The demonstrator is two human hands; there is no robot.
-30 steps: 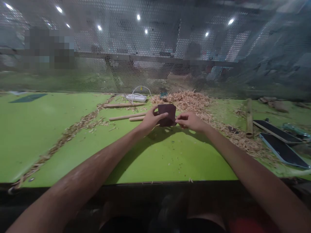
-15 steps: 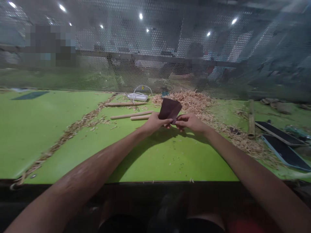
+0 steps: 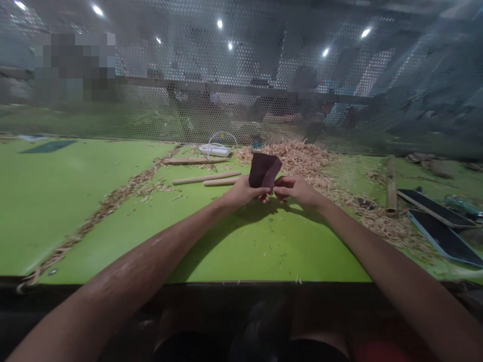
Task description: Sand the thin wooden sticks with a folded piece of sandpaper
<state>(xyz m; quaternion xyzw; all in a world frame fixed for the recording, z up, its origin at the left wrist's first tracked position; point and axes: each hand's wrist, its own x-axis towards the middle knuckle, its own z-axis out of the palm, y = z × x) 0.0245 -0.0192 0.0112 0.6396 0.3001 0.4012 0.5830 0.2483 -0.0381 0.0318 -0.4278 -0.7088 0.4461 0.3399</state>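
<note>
A dark maroon piece of sandpaper [image 3: 263,170] stands up, bent, above the green tabletop. My left hand [image 3: 247,192] grips its lower edge between thumb and fingers. Meeting it from the other side, my right hand [image 3: 296,191] pinches at the sheet's lower right corner, its fingers curled. The fingertips of both hands nearly touch there. Whether anything small sits between them is too small to tell. Just beyond my left hand lie two slim wooden sticks, a longer stick [image 3: 204,178] and a shorter stick [image 3: 221,182] partly hidden by the hand.
Wood shavings [image 3: 298,158] are heaped behind my hands and spread right. A white power strip [image 3: 214,150] with a cable and a flat wood strip [image 3: 196,161] lie at the back. Two phones, including a blue-edged phone [image 3: 445,236], and a bamboo piece [image 3: 391,186] are right. Perforated mesh [image 3: 241,110] rises behind.
The sandpaper has tilted slightly in my fingers, and my left fingertips have shifted a little closer to my right. Everything else stays as it was.
</note>
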